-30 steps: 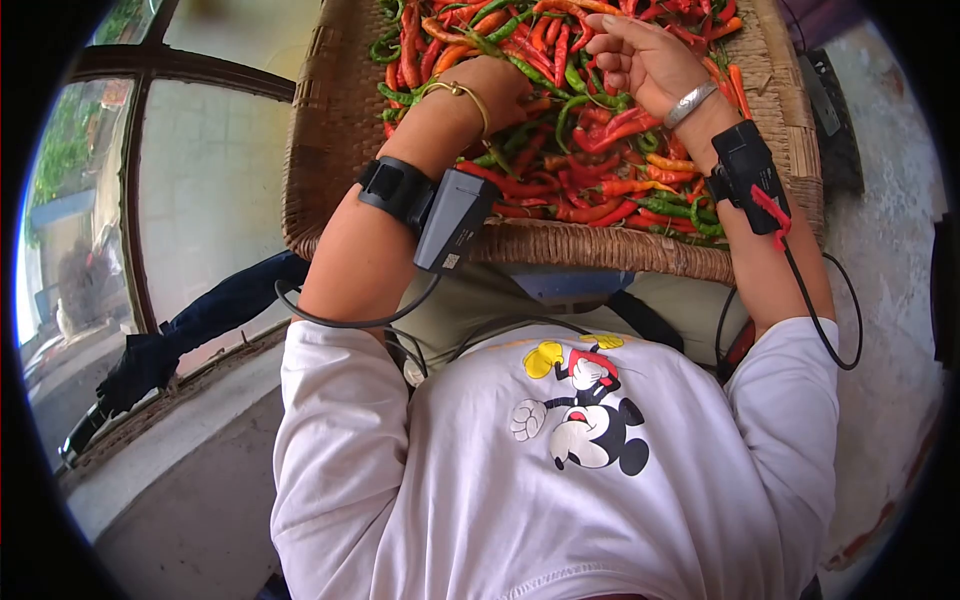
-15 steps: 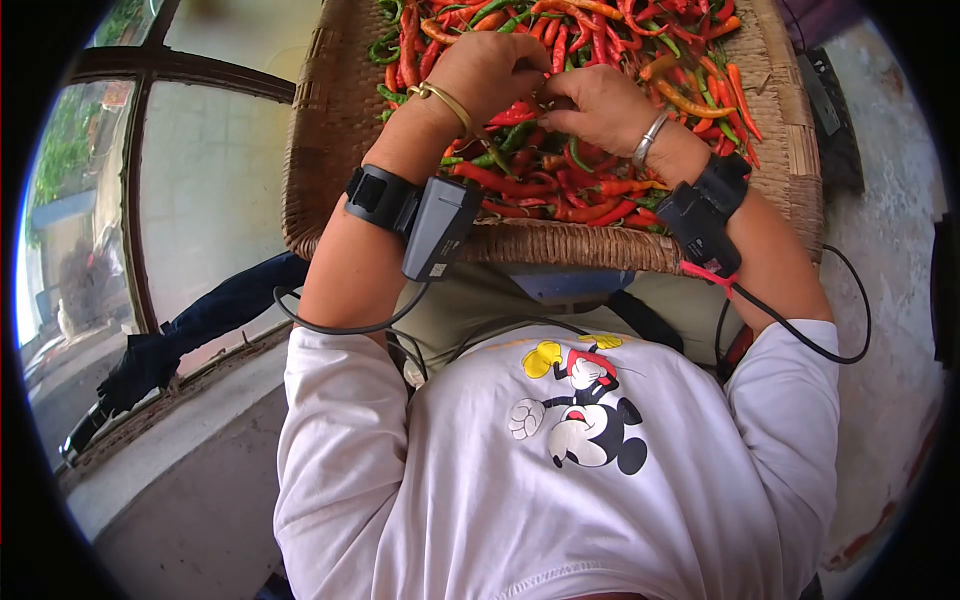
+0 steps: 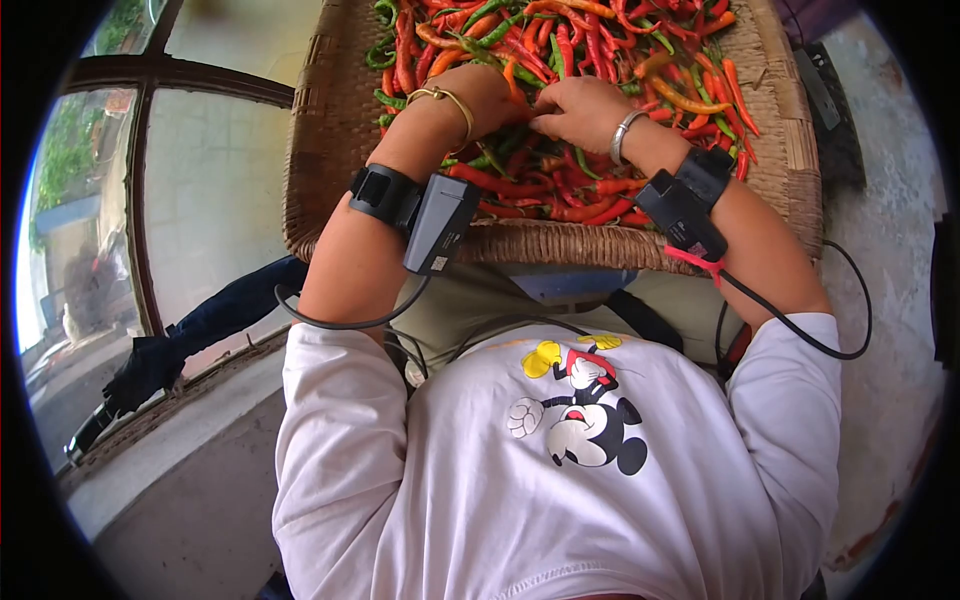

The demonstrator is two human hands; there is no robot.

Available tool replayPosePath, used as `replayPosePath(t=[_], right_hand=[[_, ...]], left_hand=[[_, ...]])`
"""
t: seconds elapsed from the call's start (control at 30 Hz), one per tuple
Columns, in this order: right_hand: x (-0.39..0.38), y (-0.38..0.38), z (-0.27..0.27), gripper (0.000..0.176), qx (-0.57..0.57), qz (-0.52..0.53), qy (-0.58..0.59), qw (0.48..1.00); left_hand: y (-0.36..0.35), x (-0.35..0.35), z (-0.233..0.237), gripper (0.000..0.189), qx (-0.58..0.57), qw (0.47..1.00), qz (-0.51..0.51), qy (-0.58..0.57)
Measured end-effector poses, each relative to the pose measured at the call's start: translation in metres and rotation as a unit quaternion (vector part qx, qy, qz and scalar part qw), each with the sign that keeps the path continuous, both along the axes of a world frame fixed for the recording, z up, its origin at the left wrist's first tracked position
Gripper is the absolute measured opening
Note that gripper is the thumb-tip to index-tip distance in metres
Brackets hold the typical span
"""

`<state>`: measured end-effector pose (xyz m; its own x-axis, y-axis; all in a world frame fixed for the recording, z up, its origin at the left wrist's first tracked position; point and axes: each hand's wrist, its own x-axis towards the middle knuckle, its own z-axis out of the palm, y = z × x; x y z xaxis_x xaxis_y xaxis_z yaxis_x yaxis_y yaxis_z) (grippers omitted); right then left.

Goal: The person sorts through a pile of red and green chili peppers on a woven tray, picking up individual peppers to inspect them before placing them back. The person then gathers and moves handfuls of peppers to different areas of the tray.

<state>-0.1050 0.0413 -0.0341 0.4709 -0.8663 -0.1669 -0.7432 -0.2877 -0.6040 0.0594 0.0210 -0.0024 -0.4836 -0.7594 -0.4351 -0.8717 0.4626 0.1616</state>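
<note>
The left hand [image 3: 488, 98] and right hand [image 3: 583, 110] nearly meet over the peppers [image 3: 603, 211], probably to share one spot; I cannot tell whether either grips anything. The woven basket [image 3: 600, 246] holding the peppers sits by the lap [image 3: 470, 286], likely for easy reach.

Peppers [image 3: 565, 50] are glossy, the basket [image 3: 590, 246] rough wicker, the shirt [image 3: 470, 460] matt cloth, the silvery bracelet [image 3: 620, 136] probably polished metal.

Left hand [image 3: 482, 98] and right hand [image 3: 583, 112] near each other over peppers [image 3: 575, 212] in a woven basket [image 3: 590, 245]
</note>
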Motion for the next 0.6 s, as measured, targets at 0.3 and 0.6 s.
replayPosePath(t=[0.3,0.6], right_hand=[[-0.019,-0.01,0.02,0.022,0.229,-0.12,-0.288,0.922],[-0.027,-0.013,0.022,0.02,0.301,-0.17,-0.439,0.829]], left_hand=[[-0.001,-0.005,0.004,0.025,-0.035,0.936,0.048,0.346],[0.007,-0.01,0.014,0.021,-0.048,0.952,-0.001,0.301]])
